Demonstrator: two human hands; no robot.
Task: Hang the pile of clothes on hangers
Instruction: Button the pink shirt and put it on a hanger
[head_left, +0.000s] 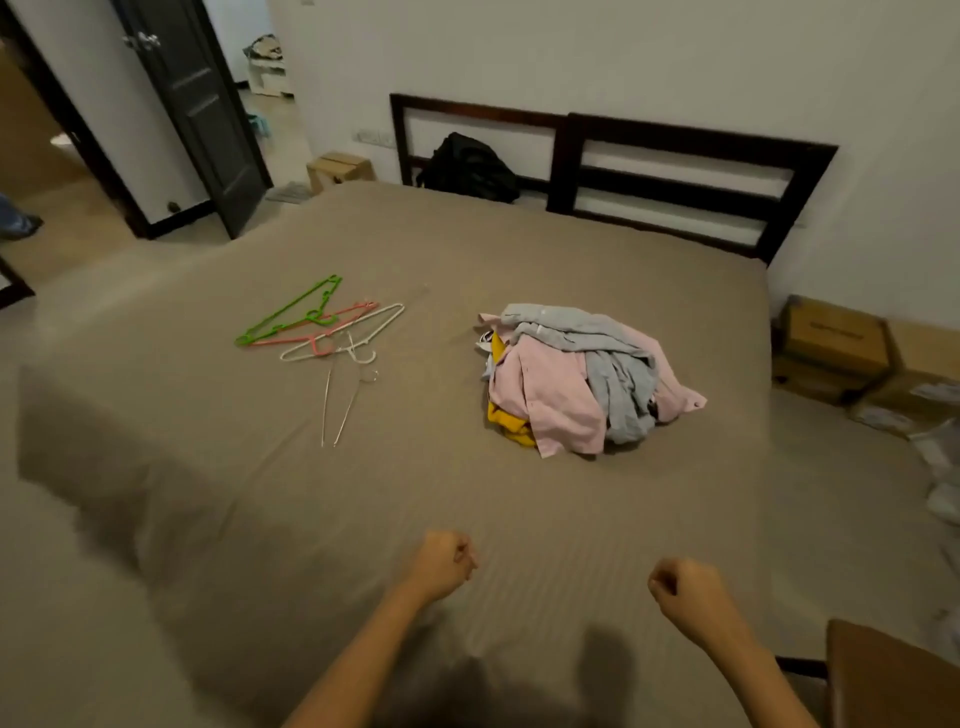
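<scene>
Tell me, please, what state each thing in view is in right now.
Pile of pink, grey and yellow clothes: crumpled on the brown-sheeted bed, nothing hung.
Green, pink and white plastic hangers: lying overlapped, bare.
Two thin wire hangers: lying flat, bare.
Left hand: fingers curled, holding nothing.
Right hand: fingers curled, holding nothing.
Dark panelled door: open.

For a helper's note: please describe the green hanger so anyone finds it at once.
On the brown bed, a bunch of hangers lies left of the clothes pile. The green hanger is the farthest in that bunch and the only green one; its neighbours are pink, white and bare wire.
</scene>
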